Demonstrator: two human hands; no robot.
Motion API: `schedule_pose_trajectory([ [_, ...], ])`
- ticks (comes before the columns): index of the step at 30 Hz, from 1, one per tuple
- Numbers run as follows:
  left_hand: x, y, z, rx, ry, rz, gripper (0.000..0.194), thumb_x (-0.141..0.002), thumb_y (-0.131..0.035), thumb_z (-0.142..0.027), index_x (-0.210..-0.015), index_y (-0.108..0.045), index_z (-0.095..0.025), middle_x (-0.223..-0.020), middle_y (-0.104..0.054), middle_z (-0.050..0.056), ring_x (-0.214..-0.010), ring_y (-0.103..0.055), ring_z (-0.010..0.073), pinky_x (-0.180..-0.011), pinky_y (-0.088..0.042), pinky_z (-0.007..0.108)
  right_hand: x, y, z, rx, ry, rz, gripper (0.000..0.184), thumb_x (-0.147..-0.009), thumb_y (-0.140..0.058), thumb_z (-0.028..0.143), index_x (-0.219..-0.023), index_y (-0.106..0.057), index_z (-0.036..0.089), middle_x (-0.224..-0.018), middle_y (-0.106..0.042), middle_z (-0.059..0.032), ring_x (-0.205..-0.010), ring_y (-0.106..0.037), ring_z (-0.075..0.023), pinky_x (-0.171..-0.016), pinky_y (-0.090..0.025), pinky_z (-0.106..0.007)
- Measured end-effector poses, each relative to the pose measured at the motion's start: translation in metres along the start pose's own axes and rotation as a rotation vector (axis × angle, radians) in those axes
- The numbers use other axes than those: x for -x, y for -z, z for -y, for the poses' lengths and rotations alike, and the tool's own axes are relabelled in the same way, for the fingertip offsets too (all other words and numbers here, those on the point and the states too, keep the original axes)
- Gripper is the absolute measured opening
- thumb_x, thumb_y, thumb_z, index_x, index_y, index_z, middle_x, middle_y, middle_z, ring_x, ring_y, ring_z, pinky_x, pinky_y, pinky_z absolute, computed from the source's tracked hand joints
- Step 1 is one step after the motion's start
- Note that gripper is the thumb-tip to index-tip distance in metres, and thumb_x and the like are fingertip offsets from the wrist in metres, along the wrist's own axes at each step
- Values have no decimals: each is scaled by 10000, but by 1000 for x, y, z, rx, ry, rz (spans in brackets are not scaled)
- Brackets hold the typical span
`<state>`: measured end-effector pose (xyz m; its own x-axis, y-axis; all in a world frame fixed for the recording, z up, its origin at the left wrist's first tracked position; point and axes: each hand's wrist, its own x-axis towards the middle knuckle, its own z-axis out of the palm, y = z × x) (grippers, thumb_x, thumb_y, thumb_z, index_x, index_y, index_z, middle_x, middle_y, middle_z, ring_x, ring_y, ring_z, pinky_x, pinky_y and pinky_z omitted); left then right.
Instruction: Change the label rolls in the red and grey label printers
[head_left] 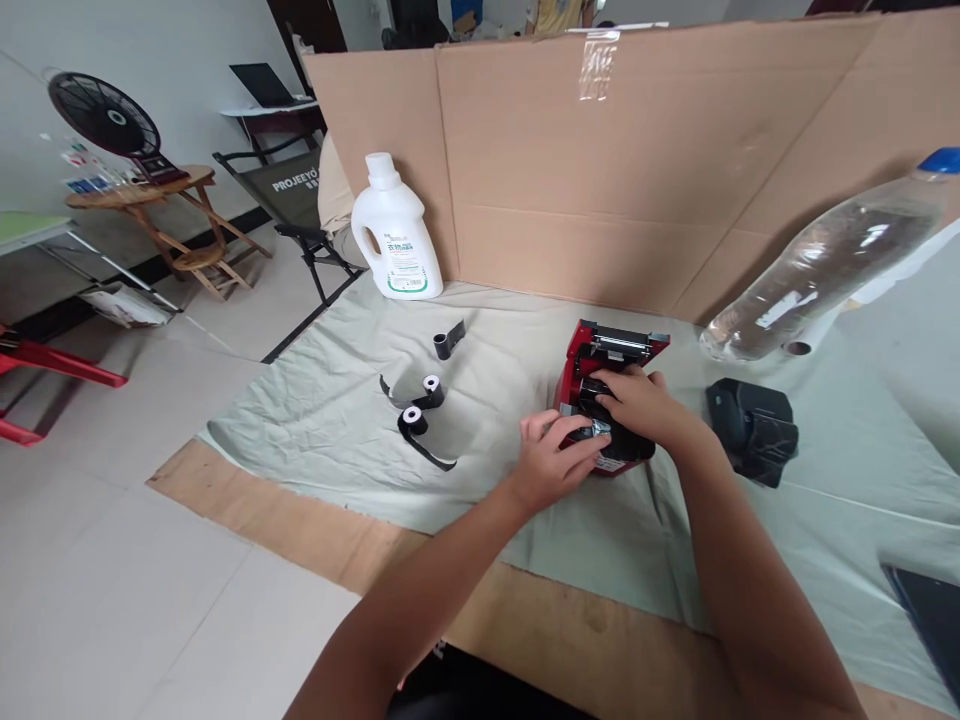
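A small red and black printer-like device [609,352] lies open on a pale green cloth [315,420]. My left hand [553,462] grips its near left corner, fingers curled round the edge. My right hand [643,405] rests on top of the open device, fingers bent down into its black inner part. To the left lie two black ribbon rolls with white cores [420,405] and a loose black spool [447,342]. A black cover part [752,428] sits to the right of the device.
A white detergent bottle [395,233] stands at the back left before a cardboard wall [637,150]. A clear plastic bottle [825,260] leans at the right. A dark flat object [930,610] lies at the near right. A folding chair, fan and tables stand on the floor at left.
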<state>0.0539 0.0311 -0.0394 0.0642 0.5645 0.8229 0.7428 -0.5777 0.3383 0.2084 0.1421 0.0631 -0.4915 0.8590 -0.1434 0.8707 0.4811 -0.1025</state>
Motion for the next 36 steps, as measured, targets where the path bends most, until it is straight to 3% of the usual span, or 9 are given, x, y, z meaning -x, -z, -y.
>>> schedule_pose_trajectory([
  [6, -2, -1, -5, -18, 3, 28, 223, -966, -646, -277, -1055, -811, -398, -1102, -759, 23, -1079, -571, 251, -946, -381, 416, -2, 5, 10, 17, -32, 29, 365, -966, -479, 206, -1272, -678, 186, -1298, -716, -162, -1313, -531, -384, -1042, -378, -569],
  [10, -5, 3, -7, -34, -54, -24, 234, -991, -623, -246, -1082, -796, -376, -1068, -789, -5, -1059, -584, 230, -945, -356, 411, 25, 32, 1, -218, 65, -27, 298, -993, -493, 360, -1069, -754, 237, -1156, -770, -93, -1124, -649, -324, -940, -471, -461],
  [13, -6, 8, -7, -43, -89, -58, 229, -1010, -606, -215, -1069, -786, -342, -1041, -809, -26, -1040, -596, 214, -941, -344, 405, 40, 49, -11, -388, 69, -303, 322, -999, -486, 432, -928, -746, 255, -974, -776, -71, -925, -686, -283, -826, -518, -409],
  [15, -5, 11, -7, -27, -102, -67, 225, -1016, -596, -198, -1049, -779, -323, -1033, -816, -32, -1031, -601, 204, -943, -338, 400, 36, 50, -19, -392, 34, -607, 303, -994, -484, 411, -1038, -740, 255, -1072, -767, -97, -1026, -680, -316, -917, -518, -460],
  [17, -4, 13, -7, -24, -108, -45, 229, -1023, -584, -197, -1039, -778, -318, -1032, -817, -29, -1029, -607, 198, -952, -334, 397, 24, 43, -25, -372, 37, -745, 330, -975, -490, 367, -1175, -713, 231, -1190, -741, -133, -1157, -646, -353, -1015, -486, -525],
  [23, -1, 18, -6, -5, -144, 21, 220, -1018, -604, -202, -1059, -781, -327, -1042, -818, -16, -1020, -608, 204, -955, -325, 394, 19, 36, -28, -425, 64, -549, 233, -939, -505, 294, -998, -717, 217, -1008, -732, -99, -951, -679, -283, -877, -522, -433],
  [28, -3, 21, -8, 34, -145, 31, 221, -1018, -599, -196, -1083, -768, -324, -1050, -823, -28, -992, -613, 197, -937, -320, 391, 40, 43, -23, -412, 162, -202, 154, -867, -556, 266, -845, -704, 230, -923, -707, -59, -889, -654, -258, -813, -502, -401],
  [33, -3, 21, -7, 50, -135, 35, 244, -1010, -593, -196, -1107, -766, -338, -1048, -826, -29, -963, -620, 199, -954, -325, 387, 35, 32, -29, -342, 88, -125, 201, -848, -591, 303, -1004, -698, 235, -1092, -669, -102, -1105, -628, -326, -953, -520, -470],
  [36, 1, 21, -7, 20, -105, 64, 251, -1023, -561, -242, -1073, -782, -349, -1022, -828, -26, -930, -622, 201, -960, -350, 392, 31, 29, -39, -360, -113, -90, 580, -808, -714, 507, -1319, -618, 249, -1356, -597, -151, -1236, -600, -401, -1012, -525, -546],
])
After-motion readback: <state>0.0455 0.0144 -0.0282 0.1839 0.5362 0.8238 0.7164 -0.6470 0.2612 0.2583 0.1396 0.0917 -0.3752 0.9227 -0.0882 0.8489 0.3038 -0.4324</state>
